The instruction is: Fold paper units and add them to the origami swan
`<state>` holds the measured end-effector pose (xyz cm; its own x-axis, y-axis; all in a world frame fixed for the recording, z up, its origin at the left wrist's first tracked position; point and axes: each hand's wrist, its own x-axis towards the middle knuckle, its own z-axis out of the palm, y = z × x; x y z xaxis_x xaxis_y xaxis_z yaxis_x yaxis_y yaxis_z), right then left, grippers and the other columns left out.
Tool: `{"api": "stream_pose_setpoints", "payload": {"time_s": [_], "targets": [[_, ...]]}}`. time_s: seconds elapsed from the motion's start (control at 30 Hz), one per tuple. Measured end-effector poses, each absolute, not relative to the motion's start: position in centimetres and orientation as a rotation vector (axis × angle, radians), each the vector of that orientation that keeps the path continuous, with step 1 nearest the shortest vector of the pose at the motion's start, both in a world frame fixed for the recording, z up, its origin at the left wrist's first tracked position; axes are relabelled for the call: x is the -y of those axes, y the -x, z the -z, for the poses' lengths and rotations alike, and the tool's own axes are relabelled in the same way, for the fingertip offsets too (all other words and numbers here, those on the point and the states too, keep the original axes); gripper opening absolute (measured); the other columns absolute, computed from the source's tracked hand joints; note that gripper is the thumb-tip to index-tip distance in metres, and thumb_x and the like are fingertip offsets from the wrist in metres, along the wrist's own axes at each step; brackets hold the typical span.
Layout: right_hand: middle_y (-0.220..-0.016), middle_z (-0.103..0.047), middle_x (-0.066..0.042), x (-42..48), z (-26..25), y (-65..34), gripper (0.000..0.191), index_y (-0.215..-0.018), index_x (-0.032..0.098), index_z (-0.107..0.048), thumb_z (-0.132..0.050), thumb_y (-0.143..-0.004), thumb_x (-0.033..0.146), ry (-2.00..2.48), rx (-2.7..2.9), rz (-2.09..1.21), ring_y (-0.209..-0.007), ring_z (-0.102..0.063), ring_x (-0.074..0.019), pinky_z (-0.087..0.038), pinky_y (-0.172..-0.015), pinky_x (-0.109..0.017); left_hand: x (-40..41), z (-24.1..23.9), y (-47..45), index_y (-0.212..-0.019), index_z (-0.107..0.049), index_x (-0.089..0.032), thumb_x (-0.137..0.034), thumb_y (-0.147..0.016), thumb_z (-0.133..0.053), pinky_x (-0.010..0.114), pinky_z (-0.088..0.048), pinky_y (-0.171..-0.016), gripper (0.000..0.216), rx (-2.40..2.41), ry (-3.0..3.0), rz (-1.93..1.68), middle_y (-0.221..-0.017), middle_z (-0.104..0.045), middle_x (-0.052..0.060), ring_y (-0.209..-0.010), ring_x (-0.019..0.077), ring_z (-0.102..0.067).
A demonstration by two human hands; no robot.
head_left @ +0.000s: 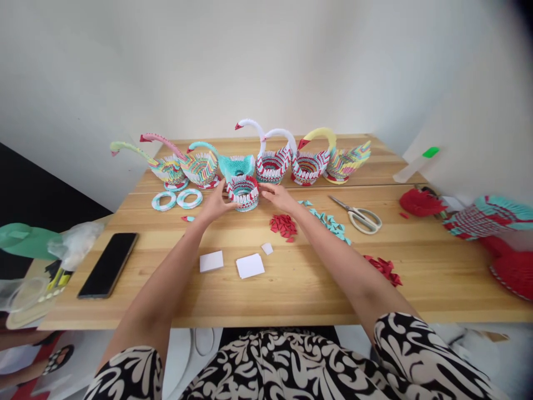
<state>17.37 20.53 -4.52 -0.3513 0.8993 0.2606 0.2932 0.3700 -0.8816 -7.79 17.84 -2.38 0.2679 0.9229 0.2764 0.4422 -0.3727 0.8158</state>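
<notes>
A small round basket of folded paper pieces (242,201), red, white and pale turquoise, stands on the wooden table between my hands. My left hand (217,203) cups its left side, thumb at the front and fingers toward the back. On the opposite side, my right hand (278,195) has its fingertips against the basket's wall. Right behind is a turquoise folded-paper body (236,165), partly hidden by the basket. Red folded-paper triangles (283,226) lie below my right hand, and turquoise triangles (333,225) are scattered beyond my right forearm.
Several paper swans (272,164) line the back of the table. Two paper rings (164,201) lie at left, near a phone (109,265). White paper stacks (250,266) sit in front. Scissors (361,218) and red paper pieces (385,270) are at right.
</notes>
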Motion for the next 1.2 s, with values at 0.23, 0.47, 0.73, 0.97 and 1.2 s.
{"api": "stream_pose_setpoints", "payload": {"time_s": [0.23, 0.47, 0.73, 0.97, 1.2], "targets": [[-0.127, -0.065, -0.011, -20.4, 4.7, -18.0, 0.044, -0.13, 0.016, -0.059, -0.052, -0.088, 0.026, 1.114, 1.782, -0.944, -0.122, -0.058, -0.0242, -0.046, -0.103, -0.045, -18.1, 3.1, 9.3, -0.153, -0.015, -0.017, -0.039, -0.06, -0.084, 0.048, -0.044, -0.104, 0.118, -1.165, -1.898, -0.967, -0.149, -0.038, 0.023, -0.134, 0.0363, -0.042], [-0.126, -0.066, -0.01, -20.3, 5.0, -17.4, 0.046, -0.132, 0.017, -0.057, -0.05, -0.087, 0.021, 1.159, 1.822, -0.913, -0.123, -0.056, -0.0245, -0.045, -0.104, -0.046, -18.5, 4.3, 9.2, -0.154, -0.014, -0.024, -0.037, -0.065, -0.082, 0.049, -0.047, -0.1, 0.113, -1.137, -1.904, -0.971, -0.152, -0.035, 0.019, -0.126, 0.0339, -0.051], [-0.115, -0.07, -0.013, -19.1, 3.6, -17.8, 0.048, -0.135, 0.013, -0.054, -0.045, -0.088, 0.019, 1.293, 1.798, -0.91, -0.094, -0.068, -0.0214, -0.056, -0.085, -0.04, -18.2, 4.1, 9.2, -0.154, -0.013, -0.022, -0.038, -0.066, -0.081, 0.048, -0.044, -0.104, 0.112, -1.156, -1.944, -0.957, -0.153, -0.033, 0.019, -0.13, 0.0335, -0.048], [-0.102, -0.073, -0.007, -13.9, 1.5, -19.7, 0.03, -0.113, 0.017, -0.068, -0.053, -0.086, 0.02, 1.238, 1.98, -0.724, -0.09, -0.067, -0.0202, -0.051, -0.085, -0.035, -16.0, 3.3, 11.3, -0.149, -0.026, -0.021, -0.037, -0.073, -0.073, 0.048, -0.045, -0.101, 0.091, -1.363, -1.97, -1.099, -0.136, -0.053, 0.018, -0.125, 0.0298, -0.053], [-0.096, -0.073, -0.007, -6.6, 1.3, -19.8, 0.015, -0.094, 0.019, -0.071, -0.057, -0.088, 0.021, 1.222, 2.374, -0.621, -0.085, -0.065, -0.0194, -0.045, -0.076, -0.029, -7.2, 0.5, 9.1, -0.137, -0.047, -0.021, -0.032, -0.085, -0.06, 0.035, -0.053, -0.085, 0.054, -1.427, -2.019, -1.311, -0.115, -0.067, 0.009, -0.097, 0.0191, -0.065]]}}
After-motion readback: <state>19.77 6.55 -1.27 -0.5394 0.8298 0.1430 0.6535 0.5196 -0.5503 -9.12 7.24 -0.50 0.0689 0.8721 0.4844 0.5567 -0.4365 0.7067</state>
